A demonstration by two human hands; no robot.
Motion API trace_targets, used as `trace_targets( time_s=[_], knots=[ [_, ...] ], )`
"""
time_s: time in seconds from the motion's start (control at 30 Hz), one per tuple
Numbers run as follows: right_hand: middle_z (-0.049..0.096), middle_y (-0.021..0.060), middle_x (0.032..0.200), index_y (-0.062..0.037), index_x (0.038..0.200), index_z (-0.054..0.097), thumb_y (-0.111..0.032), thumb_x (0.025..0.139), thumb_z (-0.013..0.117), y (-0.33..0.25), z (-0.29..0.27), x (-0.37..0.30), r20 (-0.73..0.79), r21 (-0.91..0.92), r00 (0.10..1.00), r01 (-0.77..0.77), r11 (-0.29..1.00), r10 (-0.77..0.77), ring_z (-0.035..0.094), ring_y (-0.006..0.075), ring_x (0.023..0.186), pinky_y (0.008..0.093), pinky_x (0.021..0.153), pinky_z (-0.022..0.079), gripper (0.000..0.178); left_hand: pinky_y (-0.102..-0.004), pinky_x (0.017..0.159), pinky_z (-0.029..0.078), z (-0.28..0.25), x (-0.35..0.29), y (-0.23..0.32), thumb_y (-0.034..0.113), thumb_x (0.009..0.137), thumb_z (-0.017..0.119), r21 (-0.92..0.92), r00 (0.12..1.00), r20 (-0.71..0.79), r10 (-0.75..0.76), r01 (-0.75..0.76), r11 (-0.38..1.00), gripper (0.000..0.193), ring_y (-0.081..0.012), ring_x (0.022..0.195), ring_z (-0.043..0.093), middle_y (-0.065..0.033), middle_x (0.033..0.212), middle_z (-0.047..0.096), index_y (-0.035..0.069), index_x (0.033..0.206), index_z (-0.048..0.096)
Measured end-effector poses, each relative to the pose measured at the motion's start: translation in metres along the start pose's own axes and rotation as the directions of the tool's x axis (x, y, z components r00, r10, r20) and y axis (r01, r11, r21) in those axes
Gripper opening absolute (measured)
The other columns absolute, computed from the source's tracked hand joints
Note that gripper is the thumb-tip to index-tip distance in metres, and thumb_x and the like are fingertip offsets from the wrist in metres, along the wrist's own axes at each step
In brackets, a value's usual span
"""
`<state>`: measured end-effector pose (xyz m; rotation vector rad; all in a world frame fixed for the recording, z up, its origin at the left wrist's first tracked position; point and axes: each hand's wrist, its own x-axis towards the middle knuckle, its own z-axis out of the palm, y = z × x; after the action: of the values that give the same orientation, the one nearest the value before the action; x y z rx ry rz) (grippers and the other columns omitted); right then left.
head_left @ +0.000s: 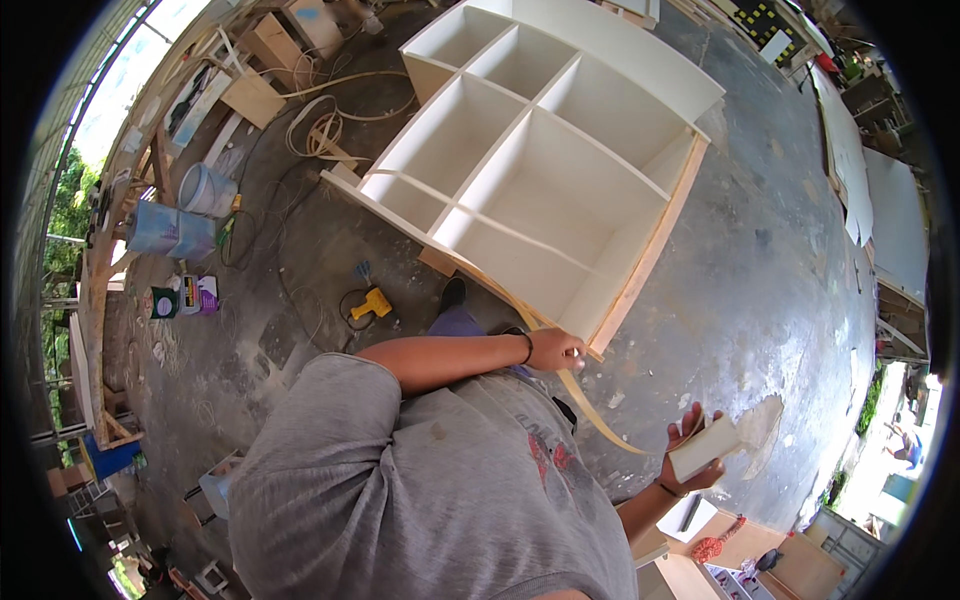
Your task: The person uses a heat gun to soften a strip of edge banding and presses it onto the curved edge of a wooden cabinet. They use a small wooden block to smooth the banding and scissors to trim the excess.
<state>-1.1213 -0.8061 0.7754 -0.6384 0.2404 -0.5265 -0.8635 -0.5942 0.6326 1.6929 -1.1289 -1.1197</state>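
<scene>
A white cabinet carcass (540, 160) with several open compartments lies on the floor in front of me. A thin light-wood edging strip (597, 420) runs along its near edge, passes by my left hand and curls down toward my right. At the cabinet's near corner my left hand (557, 349) is closed, with a small whitish bit showing at the fingertips; what it pinches is hard to make out. My right hand (690, 462), away from the cabinet at the lower right, grips a pale rectangular block (704, 447). The strip's far end disappears near that hand.
A yellow power tool (371, 304) lies on the floor left of the cabinet. Coiled strips (325, 125), a white bucket (207, 189), a blue container (170, 230) and a purple-labelled can (206, 293) stand farther left. Boards and a red-handled item (708, 549) are at the lower right.
</scene>
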Motion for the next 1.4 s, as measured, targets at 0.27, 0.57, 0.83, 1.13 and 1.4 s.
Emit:
trace_targets(
  time_s=[0.27, 0.57, 0.83, 1.13, 1.4],
  knots=[
    [0.062, 0.0144, 0.103, -0.0038, 0.136, 0.036, -0.038, 0.065, 0.077, 0.061, -0.009, 0.011, -0.208, -0.462, 0.892, -0.451, 0.764, 0.401, 0.06, 0.0221, 0.092, 0.0315, 0.084, 0.045, 0.089, -0.0427, 0.084, 0.051, -0.06, -0.026, -0.107, 0.036, 0.096, 0.049, -0.975, 0.719, -0.144, -0.68, 0.016, 0.223, 0.037, -0.0261, 0.099, 0.062, -0.0132, 0.11, 0.063, 0.007, 0.119, 0.047],
    [0.052, 0.0137, 0.12, 0.0025, 0.139, 0.035, -0.031, 0.078, 0.069, 0.114, -0.108, 0.069, -0.381, -0.816, 0.921, -0.296, 0.496, -0.078, 0.051, 0.0135, 0.082, 0.025, 0.074, 0.044, 0.077, -0.0429, 0.082, 0.05, -0.234, -0.082, -0.242, 0.055, 0.097, 0.03, -0.618, 0.188, -0.303, -0.934, -0.785, 0.042, 0.06, -0.0283, 0.084, 0.059, -0.0137, 0.089, 0.059, -0.001, 0.1, 0.05],
    [0.05, 0.0182, 0.128, 0.0043, 0.137, 0.035, -0.03, 0.084, 0.063, 0.15, -0.076, 0.169, -0.109, -0.988, 0.838, -0.03, 0.154, -0.534, 0.048, 0.0248, 0.118, 0.0356, 0.098, 0.038, 0.069, -0.0444, 0.087, 0.053, -0.263, 0.027, -0.212, 0.012, 0.097, 0.044, -0.783, 0.405, -0.459, -0.79, -0.605, 0.145, 0.015, -0.0308, 0.09, 0.061, -0.0156, 0.095, 0.057, -0.001, 0.091, 0.046],
    [0.057, 0.0197, 0.118, -0.0025, 0.141, 0.033, -0.015, 0.075, 0.07, 0.294, -0.029, 0.214, -0.17, -0.963, 0.791, -0.259, 0.07, 0.587, 0.056, 0.0287, 0.109, 0.0404, 0.093, 0.044, 0.077, -0.0373, 0.089, 0.053, -0.214, 0.057, -0.176, 0.02, 0.093, 0.059, -0.922, 0.795, -0.345, -0.5, -0.387, 0.019, 0.018, -0.0227, 0.093, 0.061, -0.0118, 0.111, 0.061, 0.006, 0.104, 0.058],
    [0.057, 0.0231, 0.116, -0.0004, 0.131, 0.043, -0.012, 0.071, 0.067, 0.389, -0.152, 0.221, -0.255, -0.966, 0.904, -0.222, -0.132, 0.343, 0.057, 0.0368, 0.104, 0.0406, 0.088, 0.047, 0.065, -0.0357, 0.093, 0.049, -0.199, 0.027, -0.192, 0.018, 0.093, 0.059, -0.965, 0.752, -0.23, -0.618, -0.256, 0.047, 0.028, -0.0209, 0.101, 0.057, -0.0105, 0.114, 0.058, 0.005, 0.118, 0.054]
  ],
)
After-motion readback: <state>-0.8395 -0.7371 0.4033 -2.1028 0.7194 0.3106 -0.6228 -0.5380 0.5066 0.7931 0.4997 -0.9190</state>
